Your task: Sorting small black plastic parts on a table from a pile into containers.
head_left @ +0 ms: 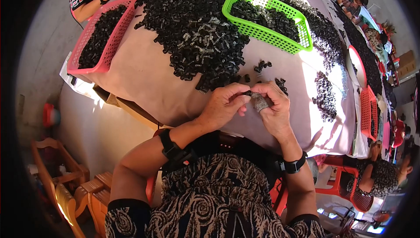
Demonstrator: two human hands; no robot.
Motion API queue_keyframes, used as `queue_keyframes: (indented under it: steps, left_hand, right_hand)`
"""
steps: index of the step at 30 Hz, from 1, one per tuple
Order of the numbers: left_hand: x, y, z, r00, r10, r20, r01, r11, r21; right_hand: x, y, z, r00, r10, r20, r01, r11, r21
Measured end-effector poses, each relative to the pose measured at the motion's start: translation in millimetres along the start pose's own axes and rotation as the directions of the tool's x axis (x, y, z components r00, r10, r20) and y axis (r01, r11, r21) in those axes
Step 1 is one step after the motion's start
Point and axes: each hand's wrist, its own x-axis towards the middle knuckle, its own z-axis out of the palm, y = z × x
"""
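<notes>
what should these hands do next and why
Probably steady the small black part with the left hand and work it gently with the right hand: both hands' fingertips meet at it, and the pile of similar black parts lies just beyond, so dropping it could lose it there.

Our left hand (224,107) and right hand (276,109) pinch a small black part (248,93) between them, over the pale table (144,74). Ahead of us lies a heap of black parts (175,15) with springs (208,37) on top; a pink basket (115,41) stands to its left and a green basket (262,35) to its right, both holding black pieces
</notes>
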Motion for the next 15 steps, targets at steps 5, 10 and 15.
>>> queue_keyframes:
  steps: [5, 10, 15]
  left_hand:
    - [-0.4, -1.5, 0.3, 1.0, -0.007, -0.009, 0.007, 1.0, 0.002]
    - [0.1, -3.5, -0.3, 1.0, -0.001, 0.012, 0.001, 1.0, 0.015]
    - [-0.3, -1.8, -2.3, 0.999, -0.012, 0.03, 0.012, 1.0, 0.01]
  right_hand:
    - [-2.2, 0.5, 2.4, 0.999, 0.02, -0.035, -0.019, 1.0, 0.024]
    - [-2.6, 2.3, -0.1, 1.0, -0.003, -0.022, 0.002, 1.0, -0.025]
    - [-5.3, 1.4, 1.5, 0.999, -0.001, -0.035, -0.002, 0.996, -0.094]
